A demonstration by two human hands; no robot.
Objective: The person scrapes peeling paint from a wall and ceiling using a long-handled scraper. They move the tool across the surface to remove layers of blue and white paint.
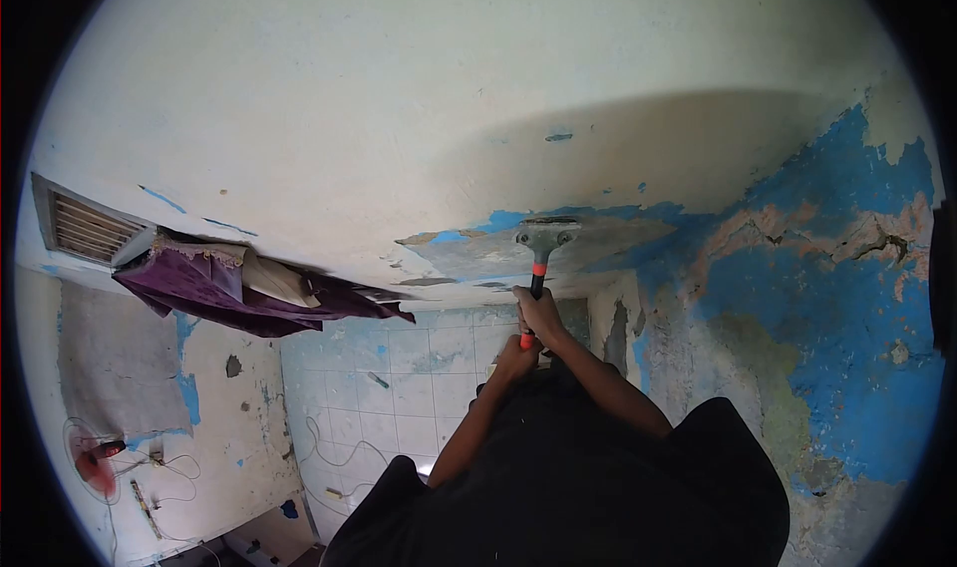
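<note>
A long-handled scraper with a grey head and a black and red handle stands upright in the view, its blade against the wall at the lower edge of a blue paint strip. My right hand is wrapped round the black part of the handle. Below it, my left hand grips the handle's red lower end. Around the blade, bare grey plaster shows between cream paint and blue patches.
At left, a purple cloth hangs by a vent grille. Below are a tiled floor with a cable, and a red fan. The right wall has peeling blue paint and a crack.
</note>
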